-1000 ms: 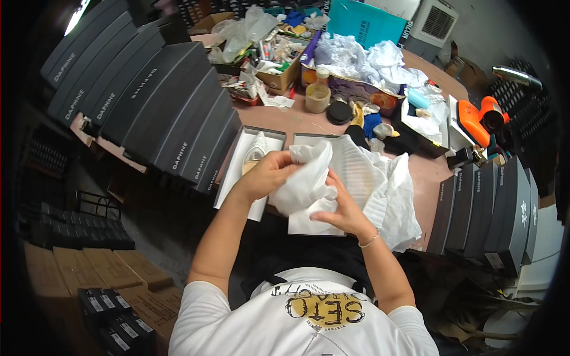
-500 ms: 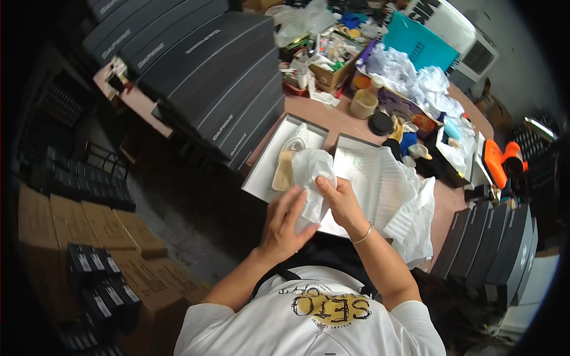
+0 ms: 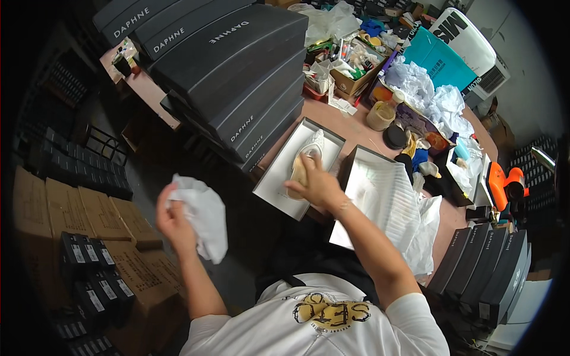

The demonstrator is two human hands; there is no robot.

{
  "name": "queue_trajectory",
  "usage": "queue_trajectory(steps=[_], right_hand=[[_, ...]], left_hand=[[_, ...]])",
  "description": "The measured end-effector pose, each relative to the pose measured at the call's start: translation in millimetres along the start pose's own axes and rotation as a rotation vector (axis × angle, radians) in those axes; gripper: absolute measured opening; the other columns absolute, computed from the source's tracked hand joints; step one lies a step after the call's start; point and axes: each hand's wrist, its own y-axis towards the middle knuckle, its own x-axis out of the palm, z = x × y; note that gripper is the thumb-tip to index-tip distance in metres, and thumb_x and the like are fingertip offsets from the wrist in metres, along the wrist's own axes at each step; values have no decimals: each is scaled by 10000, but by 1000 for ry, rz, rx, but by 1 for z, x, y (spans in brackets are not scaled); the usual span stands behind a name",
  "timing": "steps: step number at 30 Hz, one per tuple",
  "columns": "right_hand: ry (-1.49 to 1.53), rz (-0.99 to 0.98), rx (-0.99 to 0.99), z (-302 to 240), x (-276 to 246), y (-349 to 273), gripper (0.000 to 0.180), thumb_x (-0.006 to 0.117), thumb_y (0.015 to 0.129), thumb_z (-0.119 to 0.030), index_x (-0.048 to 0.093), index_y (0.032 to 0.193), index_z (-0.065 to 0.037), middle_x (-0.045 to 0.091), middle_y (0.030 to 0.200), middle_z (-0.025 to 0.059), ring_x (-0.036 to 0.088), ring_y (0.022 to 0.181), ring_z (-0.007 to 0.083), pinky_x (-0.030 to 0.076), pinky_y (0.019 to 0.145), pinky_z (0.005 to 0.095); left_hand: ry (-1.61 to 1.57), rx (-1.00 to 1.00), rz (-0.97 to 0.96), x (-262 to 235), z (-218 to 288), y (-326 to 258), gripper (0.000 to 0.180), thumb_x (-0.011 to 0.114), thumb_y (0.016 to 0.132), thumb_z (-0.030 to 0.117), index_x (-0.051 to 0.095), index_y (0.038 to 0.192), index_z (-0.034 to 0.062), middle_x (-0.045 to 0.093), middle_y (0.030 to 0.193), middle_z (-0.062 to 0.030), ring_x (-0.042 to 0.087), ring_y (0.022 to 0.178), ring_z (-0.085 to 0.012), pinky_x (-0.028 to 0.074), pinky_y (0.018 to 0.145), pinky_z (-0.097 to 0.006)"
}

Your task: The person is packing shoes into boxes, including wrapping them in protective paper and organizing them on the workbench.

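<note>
My left hand [image 3: 176,222], out to the left over the floor, pinches a white sheet of tissue paper [image 3: 203,218] that hangs from its fingers. In a shallow white-lined box lid [image 3: 279,194] lies a shoe [image 3: 313,143] with a white toe and a beige inside. My right hand [image 3: 320,187] grips this shoe, thumb along its near side and fingers at its opening; the palm hides part of it. Right of the lid stands a dark shoe box [image 3: 360,184] with a white inside, ribbed white wrapping [image 3: 390,193] spilling over its right side.
Tall stacks of dark shoe boxes [image 3: 237,77] rise at the left of the table. More shoe boxes [image 3: 487,267] stand at the right. A jar [image 3: 380,116], a round black lid [image 3: 395,137] and an orange tool [image 3: 504,185] lie farther back. Brown cartons [image 3: 77,213] fill the lower left.
Both hands were together on the white paper above the boxes. The left has carried it away to the left; the right has let go of it and taken hold of the shoe.
</note>
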Motion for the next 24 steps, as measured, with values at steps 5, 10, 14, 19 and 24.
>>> queue_trajectory(steps=[5, 10, 14, 19, 24], right_hand=[[70, -192, 120, 2, 49, 28, 826, 656, 791, -369, 255, 1412, -1, 335, 1375, 323, 588, 1021, 474, 488, 908, 444], [1036, -147, 118, 46, -11, -33, 716, 590, 814, -183, 311, 1452, -14, 447, 1368, 186, 435, 1261, 262, 339, 1050, 342], [1562, -356, -21, 48, -90, -151, 769, 557, 709, -247, 390, 1402, 43, 586, 1124, 205, 611, 1008, 270, 503, 826, 353], [1521, -532, 139, 24, -92, -196, 744, 546, 725, -238, 397, 1390, 63, 579, 1093, 201, 591, 973, 255, 494, 818, 344], [1842, -204, 245, 25, -24, -162, 688, 509, 806, -237, 322, 1426, -4, 565, 1090, 182, 568, 938, 256, 492, 761, 332]], left_hand=[[137, 37, -530, 55, -17, -22, 165, 548, 851, -15, 644, 985, -17, 630, 907, -106, 619, 811, -211, 475, 704, -295], [218, 211, -480, 92, -29, -13, 104, 660, 786, 16, 655, 885, -17, 606, 815, -137, 617, 736, -281, 479, 644, -341], [146, 141, -475, 112, -25, -13, 151, 683, 770, -12, 687, 921, -17, 622, 810, -104, 612, 690, -202, 472, 624, -288], [-8, 293, -827, 130, 24, -49, 185, 687, 755, -35, 710, 934, 10, 614, 782, -78, 603, 691, -174, 468, 623, -271], [-5, 415, -805, 134, 73, -75, 228, 708, 711, -69, 714, 922, 17, 587, 724, -77, 577, 650, -165, 443, 590, -269]])
